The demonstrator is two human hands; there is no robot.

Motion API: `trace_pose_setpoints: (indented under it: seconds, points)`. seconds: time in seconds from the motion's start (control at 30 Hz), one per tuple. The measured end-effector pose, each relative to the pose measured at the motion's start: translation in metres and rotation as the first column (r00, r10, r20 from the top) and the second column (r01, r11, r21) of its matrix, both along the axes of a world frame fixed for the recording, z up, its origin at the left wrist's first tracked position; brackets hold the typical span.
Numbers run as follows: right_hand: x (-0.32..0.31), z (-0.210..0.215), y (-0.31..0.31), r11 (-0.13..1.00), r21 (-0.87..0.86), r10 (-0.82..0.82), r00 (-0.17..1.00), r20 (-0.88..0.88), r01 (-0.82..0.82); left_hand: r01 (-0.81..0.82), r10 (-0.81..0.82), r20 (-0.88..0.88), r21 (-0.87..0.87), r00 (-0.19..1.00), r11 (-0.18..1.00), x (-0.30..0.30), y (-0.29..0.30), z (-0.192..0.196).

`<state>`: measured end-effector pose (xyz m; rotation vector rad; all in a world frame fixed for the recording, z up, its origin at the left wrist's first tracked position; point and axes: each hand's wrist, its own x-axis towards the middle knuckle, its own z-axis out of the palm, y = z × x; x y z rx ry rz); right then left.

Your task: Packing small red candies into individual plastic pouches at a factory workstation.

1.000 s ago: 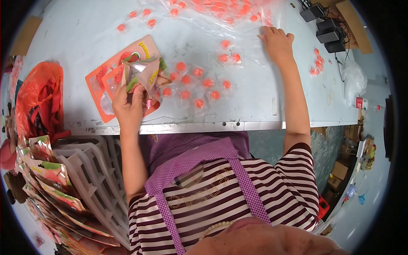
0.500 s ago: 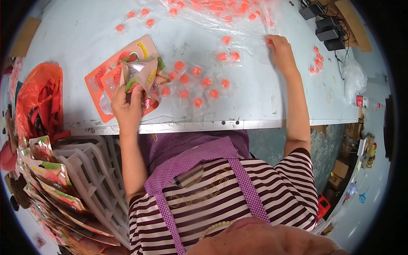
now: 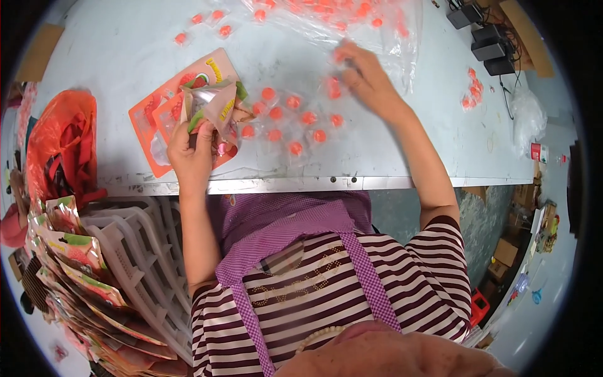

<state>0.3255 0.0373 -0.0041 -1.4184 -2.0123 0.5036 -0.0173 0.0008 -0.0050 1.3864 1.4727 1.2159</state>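
My left hand [image 3: 190,151] is closed on the edge of a pink and green foil pouch [image 3: 225,112], whose mouth gapes at the top. Under it on the table lie flat printed pink pouches [image 3: 143,119]. To their right, several round red sweets in clear wrappers [image 3: 274,113] are spread out. My right hand [image 3: 370,81] hovers over the far side of these sweets, by the near edge of a large clear plastic bag [image 3: 402,60]. Motion blurs its fingers; red shows at the fingertips, but whether they grip a sweet is unclear. More red sweets [image 3: 326,7] are in the clear bag.
A few loose wrapped sweets [image 3: 217,15] lie at the far left, another cluster [image 3: 472,91] at the right. Black power adapters [image 3: 490,47] with cables are at the far right. Left of me are an orange plastic bag [image 3: 59,144], white plastic crates [image 3: 129,251] and stacked printed pouches [image 3: 81,257].
My right hand has left the clear bag's edge and moved left to the sweets nearby. My left hand keeps the pouch in about the same place.
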Motion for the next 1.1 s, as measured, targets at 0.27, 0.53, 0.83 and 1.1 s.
trace_pose_setpoints:
  seconds: [0.27,0.53,0.83,1.1]
  points:
    - [-0.072,0.011,-0.001,0.88,-0.312,0.235,0.9,-0.366,-0.357,-0.01,0.009,0.033,0.02,0.999,1.0,0.0,0.0,-0.003]
    - [-0.111,0.014,0.085,0.989,0.028,0.147,0.981,-0.125,-0.145,0.063,-0.026,-0.203,0.18,0.979,0.982,-0.006,0.005,-0.006]
    - [-0.186,0.001,0.17,0.95,0.242,0.131,0.956,0.262,-0.196,0.067,-0.023,-0.218,0.199,0.976,0.978,-0.001,0.005,0.002]
    - [-0.198,-0.016,0.177,0.934,0.14,0.242,0.87,0.429,-0.329,0.071,-0.016,-0.263,0.199,0.965,0.977,-0.002,0.004,0.005]
